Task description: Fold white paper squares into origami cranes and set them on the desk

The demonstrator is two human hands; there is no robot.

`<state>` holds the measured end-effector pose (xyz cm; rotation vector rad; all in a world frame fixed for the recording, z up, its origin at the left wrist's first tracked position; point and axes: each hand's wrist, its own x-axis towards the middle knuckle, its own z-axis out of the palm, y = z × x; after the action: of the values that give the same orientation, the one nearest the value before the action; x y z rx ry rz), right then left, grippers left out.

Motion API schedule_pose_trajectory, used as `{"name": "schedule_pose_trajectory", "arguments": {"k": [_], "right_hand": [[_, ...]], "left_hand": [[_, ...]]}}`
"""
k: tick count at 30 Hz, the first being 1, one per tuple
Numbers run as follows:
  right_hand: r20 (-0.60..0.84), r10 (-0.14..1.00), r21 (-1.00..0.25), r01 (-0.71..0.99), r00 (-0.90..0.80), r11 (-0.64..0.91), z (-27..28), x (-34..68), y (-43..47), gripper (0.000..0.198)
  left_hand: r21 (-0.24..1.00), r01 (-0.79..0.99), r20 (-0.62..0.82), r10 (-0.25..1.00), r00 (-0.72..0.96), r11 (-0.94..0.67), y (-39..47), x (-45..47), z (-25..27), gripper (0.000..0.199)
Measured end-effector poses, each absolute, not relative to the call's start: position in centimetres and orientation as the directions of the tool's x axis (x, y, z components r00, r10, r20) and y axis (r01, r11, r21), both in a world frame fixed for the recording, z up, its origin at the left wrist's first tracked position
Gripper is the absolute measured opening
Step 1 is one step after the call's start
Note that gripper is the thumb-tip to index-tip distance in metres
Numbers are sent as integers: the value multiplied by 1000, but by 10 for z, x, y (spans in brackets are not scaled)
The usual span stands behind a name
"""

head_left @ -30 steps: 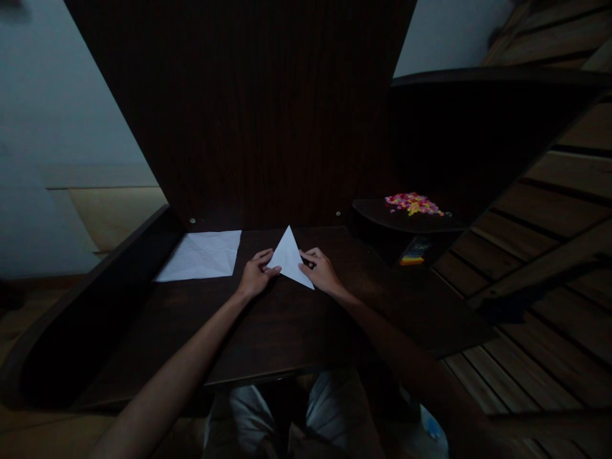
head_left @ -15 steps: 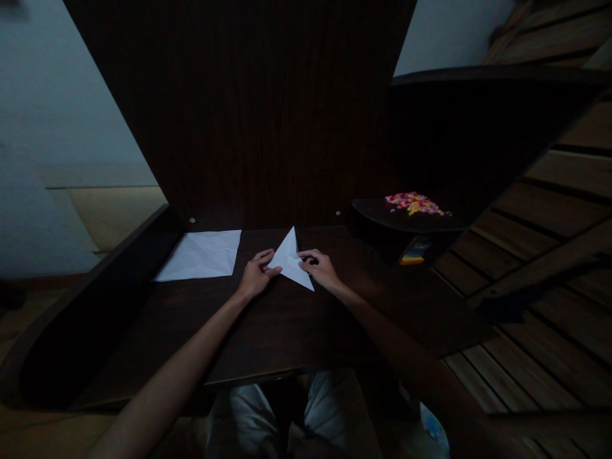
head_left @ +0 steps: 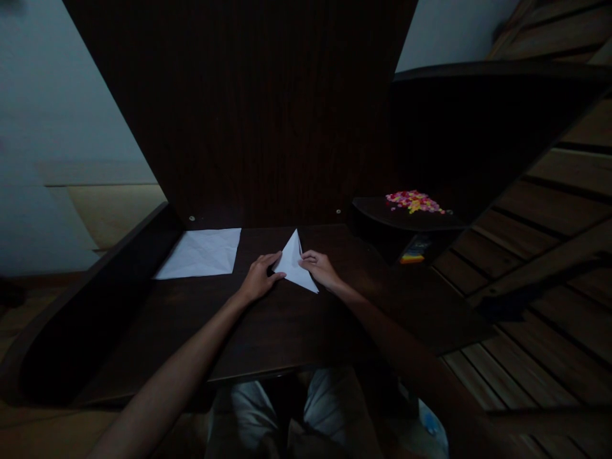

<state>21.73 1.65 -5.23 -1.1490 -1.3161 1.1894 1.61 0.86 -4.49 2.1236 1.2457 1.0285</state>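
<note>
A white sheet of paper folded into a pointed shape [head_left: 292, 261] is on the dark desk between my hands, one tip pointing away from me and another toward the near right. My left hand [head_left: 259, 275] grips its left edge, thumb on the near side and fingers on the far side. On the right, my right hand [head_left: 321, 268] is closed on the paper's right part, with thumb and index finger near the inner fold. The tips of the other right fingers are hidden.
A flat, creased white sheet [head_left: 201, 254] lies at the desk's left. Small pink, red and yellow pieces [head_left: 415, 201] are heaped on a corner shelf [head_left: 406, 218] at the right. A raised side panel [head_left: 90, 299] bounds the left, and a tall dark board [head_left: 258, 115] stands behind.
The folded paper has shifted slightly right, and a gap shows along its right fold near the top. My left hand has moved right with it; the right hand's fingers have drawn closer together.
</note>
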Motion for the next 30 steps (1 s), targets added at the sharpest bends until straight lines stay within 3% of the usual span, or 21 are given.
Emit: {"name": "schedule_pose_trajectory", "arguments": {"k": [9,19,24,26,30], "right_hand": [[18,997,-1000,-17,-80,17,-50,217,17,21],[80,980,-997,-24,-181,77,-39,217,12,20],[48,966,-993,-117,-255,19,-44,220,13,25],[62,955,-997,-67,-291,44,-47,222,14,26],[64,907,-969,192,-415,156,-51,223,14,21]], "left_hand": [[623,630,283,884,372,-465,11,12,-49,65],[576,620,295,842,451,-533,10,12,-47,48],[532,634,318,826,465,-561,10,12,-47,42],[516,639,322,820,473,-570,10,11,-48,41],[476,630,335,789,516,-614,12,10,-49,41]]}}
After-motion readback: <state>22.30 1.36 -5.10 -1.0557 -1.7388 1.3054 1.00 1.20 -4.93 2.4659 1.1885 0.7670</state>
